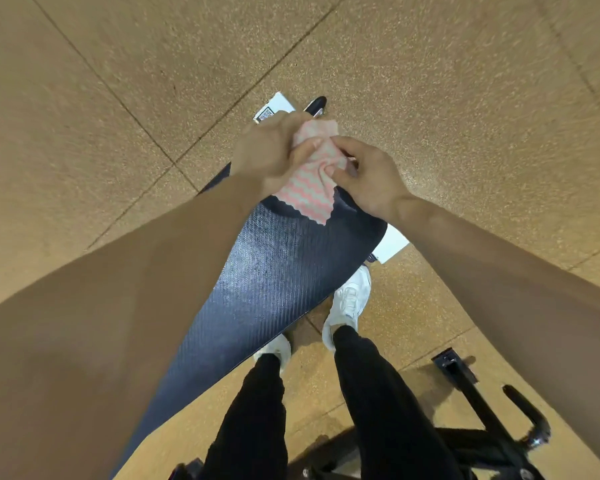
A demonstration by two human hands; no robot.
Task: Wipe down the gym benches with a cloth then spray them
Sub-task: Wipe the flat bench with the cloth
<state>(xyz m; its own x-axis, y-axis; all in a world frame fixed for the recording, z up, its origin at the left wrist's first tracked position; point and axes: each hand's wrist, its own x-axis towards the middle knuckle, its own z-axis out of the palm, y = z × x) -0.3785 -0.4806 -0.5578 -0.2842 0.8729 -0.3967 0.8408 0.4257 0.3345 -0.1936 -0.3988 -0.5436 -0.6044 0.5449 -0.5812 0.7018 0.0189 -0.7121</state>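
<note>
1. Speckled tan floor (118,81) with thin seams fills the left side. The dark ribbed bench (274,278) runs diagonally from low left up to the middle.
2. Your left hand (267,154) has its grip clamped on the upper part of the pink-and-white cloth (309,192), thumb pressed across the fabric.
3. You hold the cloth bunched between both hands over the far end of the bench, its lower edge hanging loose. Whether it touches the pad, I cannot tell.
4. Your right hand (368,181) pinches the cloth's right side, its grip closed on the fabric at the fingertips.
5. A bunched cloth likely wipes only a narrow strip, so you may miss patches. The loose tail could slip free if either grip relaxes.
6. Low right, a black metal frame (465,375) lies near your feet, so stepping sideways along the bench could trip you. No spray bottle shows.
</note>
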